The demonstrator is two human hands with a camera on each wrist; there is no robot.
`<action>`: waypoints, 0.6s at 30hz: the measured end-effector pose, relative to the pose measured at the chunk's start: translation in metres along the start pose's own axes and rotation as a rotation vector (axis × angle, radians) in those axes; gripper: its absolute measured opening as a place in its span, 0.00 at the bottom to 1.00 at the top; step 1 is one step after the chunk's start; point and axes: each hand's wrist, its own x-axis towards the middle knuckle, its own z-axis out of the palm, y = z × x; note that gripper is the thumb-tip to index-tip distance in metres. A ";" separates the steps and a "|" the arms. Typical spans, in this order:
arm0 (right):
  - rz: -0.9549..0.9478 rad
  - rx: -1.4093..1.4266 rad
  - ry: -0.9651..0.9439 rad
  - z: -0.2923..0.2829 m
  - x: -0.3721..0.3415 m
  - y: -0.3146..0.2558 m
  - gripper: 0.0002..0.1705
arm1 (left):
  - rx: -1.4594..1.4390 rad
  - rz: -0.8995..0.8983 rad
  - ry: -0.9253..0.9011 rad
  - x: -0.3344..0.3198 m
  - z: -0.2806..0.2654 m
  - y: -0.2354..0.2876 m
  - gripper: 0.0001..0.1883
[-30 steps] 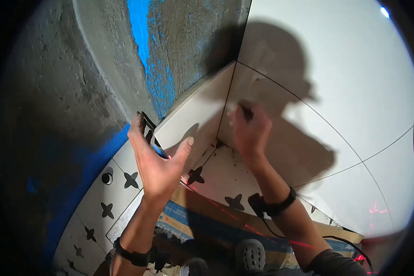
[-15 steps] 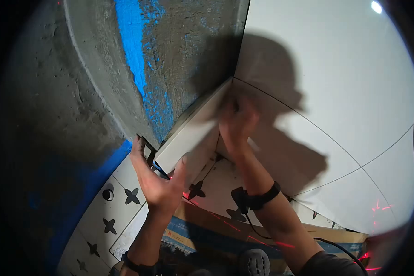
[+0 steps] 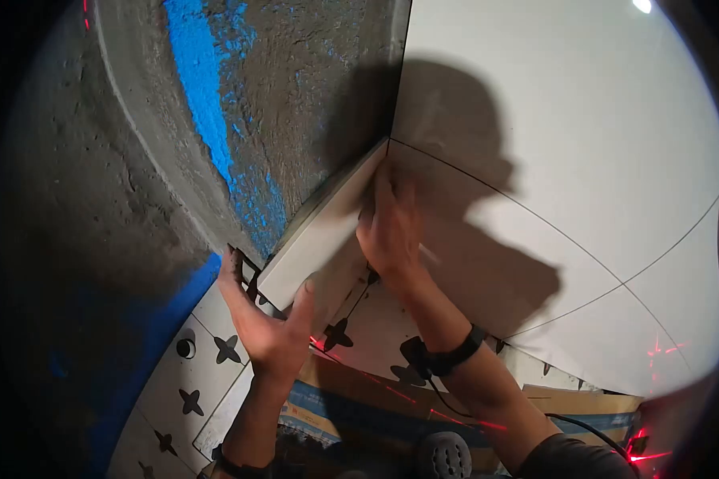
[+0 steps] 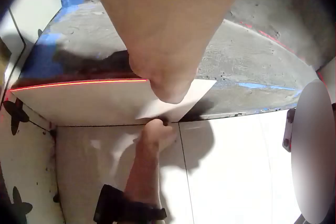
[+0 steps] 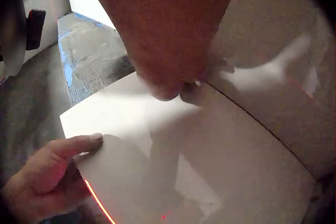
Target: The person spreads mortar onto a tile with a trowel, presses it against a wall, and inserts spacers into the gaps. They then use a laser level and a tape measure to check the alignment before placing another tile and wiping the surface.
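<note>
A white tile (image 3: pixel 319 227) stands on edge against the rough grey wall, its far end at the corner with the white tiled wall. My left hand (image 3: pixel 268 327) holds its near end, thumb on the white face and fingers round the side edge; the right wrist view shows this left hand (image 5: pixel 47 176) at the tile (image 5: pixel 115 124). Something black and angular (image 3: pixel 249 271) is by the left fingertips. With fingers extended, my right hand (image 3: pixel 391 231) touches the tile near the corner, as does the right hand (image 4: pixel 157 134) in the left wrist view. Its fingertips are partly hidden.
Large white wall tiles (image 3: pixel 567 136) rise on the right. Dark cross-shaped spacers (image 3: pixel 338 334) dot the white tiles below. Cardboard (image 3: pixel 359 399) lies near a shoe (image 3: pixel 442 457). Blue coating (image 3: pixel 196 80) streaks the grey wall, and red laser lines cross the scene.
The head view has shifted. My right hand has moved from in front of the white wall left to the upright tile, its fingers straightening. My left hand stays at the near end, thumb against the face.
</note>
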 end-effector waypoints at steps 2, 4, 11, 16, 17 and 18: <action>-0.028 -0.021 0.003 -0.004 0.002 -0.002 0.40 | -0.049 -0.010 -0.005 0.000 0.001 0.000 0.46; 0.025 0.106 -0.101 -0.008 0.005 -0.003 0.42 | -0.023 -0.024 -0.016 0.001 -0.001 0.004 0.46; -0.078 0.199 -0.019 -0.002 -0.002 0.001 0.43 | -0.114 -0.080 -0.018 0.000 0.002 0.005 0.46; -0.073 0.214 0.045 0.003 -0.007 -0.007 0.45 | -0.122 -0.074 -0.045 0.000 -0.001 0.006 0.46; -0.072 0.218 0.064 0.002 -0.006 -0.007 0.46 | -0.122 -0.070 -0.045 -0.001 -0.001 0.005 0.46; -0.066 0.217 0.070 0.000 -0.006 -0.008 0.46 | -0.123 -0.065 -0.045 -0.001 -0.001 0.005 0.46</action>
